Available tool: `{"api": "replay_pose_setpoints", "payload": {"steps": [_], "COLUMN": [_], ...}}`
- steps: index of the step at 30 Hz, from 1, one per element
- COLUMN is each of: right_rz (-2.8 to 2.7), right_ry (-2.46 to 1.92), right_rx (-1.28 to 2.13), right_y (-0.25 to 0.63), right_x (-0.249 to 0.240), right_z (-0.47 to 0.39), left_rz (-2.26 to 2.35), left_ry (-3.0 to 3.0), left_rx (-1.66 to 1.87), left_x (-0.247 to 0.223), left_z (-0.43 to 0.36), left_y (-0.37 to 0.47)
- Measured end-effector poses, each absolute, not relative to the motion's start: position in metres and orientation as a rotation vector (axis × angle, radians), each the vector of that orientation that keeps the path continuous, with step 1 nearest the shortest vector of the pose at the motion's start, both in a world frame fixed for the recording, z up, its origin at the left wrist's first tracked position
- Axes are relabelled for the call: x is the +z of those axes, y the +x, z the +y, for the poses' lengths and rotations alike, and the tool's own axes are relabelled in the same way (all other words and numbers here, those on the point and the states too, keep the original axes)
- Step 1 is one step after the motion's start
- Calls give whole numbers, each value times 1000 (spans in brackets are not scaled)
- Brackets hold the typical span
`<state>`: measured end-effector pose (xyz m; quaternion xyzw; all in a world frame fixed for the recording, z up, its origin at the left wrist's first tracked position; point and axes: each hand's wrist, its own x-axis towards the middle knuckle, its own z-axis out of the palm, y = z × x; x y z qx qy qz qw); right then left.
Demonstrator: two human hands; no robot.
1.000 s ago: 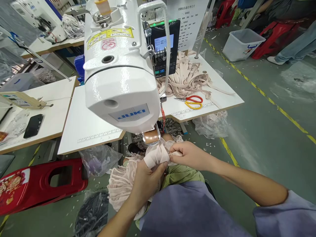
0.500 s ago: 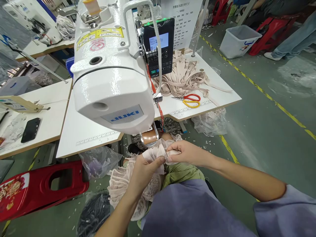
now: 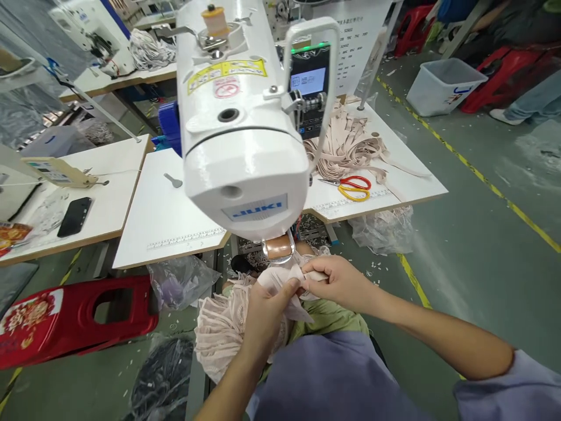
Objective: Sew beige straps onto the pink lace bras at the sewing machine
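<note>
Both hands grip a piece of pale pink fabric, held over the person's lap in front of the sewing machine. The left hand clasps the pale pink fabric with its thumb pressed on top; the right hand pinches it between thumb and fingers, just beside the left thumb. Below and beside the left forearm hangs a gathered bundle of lace-trimmed pieces. The white tabletop extends to both sides of the machine. On its right part, scissors with one red and one yellow handle lie near a heap of beige straps, beside the control panel. A dark phone rests on the neighbouring tabletop at the left.
</note>
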<state>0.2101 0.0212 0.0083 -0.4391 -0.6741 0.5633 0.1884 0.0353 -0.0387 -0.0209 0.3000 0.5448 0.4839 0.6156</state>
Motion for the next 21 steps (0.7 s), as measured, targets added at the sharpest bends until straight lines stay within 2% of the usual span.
{"api": "replay_pose_setpoints", "payload": {"steps": [5,9,11,13,16,21], "right_rz": [-1614,-1842,-2146,-2437,-2633,-2670], "right_ry": [-1119,-884,-870,-949,-1018,-995], "right_rx": [2050,2193,2015,1646,1210,1094], "right_y": [205,194,188,182,176,174], "right_x": [27,44,50,53,53,52], "right_z": [48,74,87,97,105,103], "left_rz": [1103,856,895,1049,1244,1287], "left_ry": [361,472,737,1178,1940,2472], "left_rx": [1429,1465,1573,1611,1289,804], "left_x": [-34,-36,-34,-32,-30,-34], "left_z": [-60,-65,-58,-46,-24,3], "left_y": [28,32,23,6,-20,-38]}}
